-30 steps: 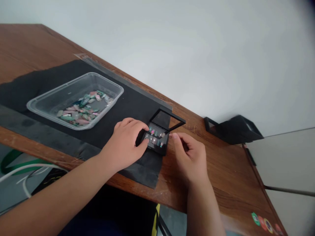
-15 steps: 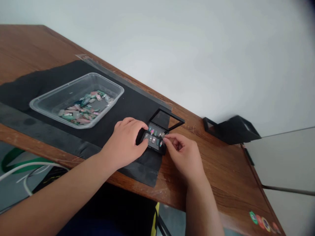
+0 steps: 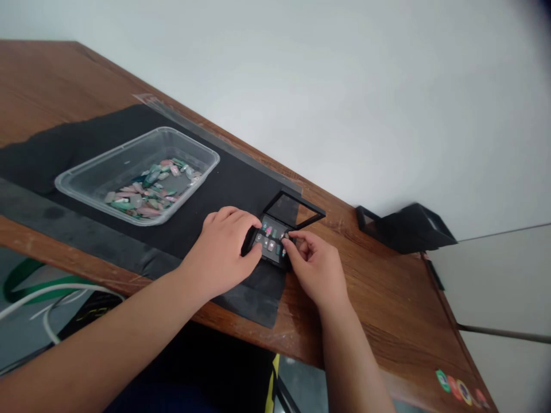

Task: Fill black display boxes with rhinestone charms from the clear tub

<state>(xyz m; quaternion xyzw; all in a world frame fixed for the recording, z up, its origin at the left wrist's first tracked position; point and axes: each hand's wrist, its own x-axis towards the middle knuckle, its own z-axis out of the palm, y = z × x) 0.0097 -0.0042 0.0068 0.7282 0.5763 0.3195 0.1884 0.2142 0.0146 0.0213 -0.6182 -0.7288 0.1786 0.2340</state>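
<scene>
A small black box (image 3: 271, 248) with its clear-windowed lid (image 3: 294, 209) raised lies on a black mat (image 3: 224, 189). Several small coloured press-on nails sit in rows inside it. My left hand (image 3: 224, 252) curls round the box's left side, thumb on its front edge. My right hand (image 3: 314, 267) is at the box's right side, thumb and forefinger pinched together over the nails in the right end; whether a nail is between them I cannot tell.
A clear plastic tub (image 3: 90, 172) with several pink and green nails stands on the mat to the left. More black boxes (image 3: 407, 226) lie at the back right by the white wall. Cables (image 3: 47, 292) hang below the wooden table (image 3: 387, 298) edge.
My right hand has moved left from beside the box to its right end, and its fingers have closed into a pinch. The left hand has stayed on the box.
</scene>
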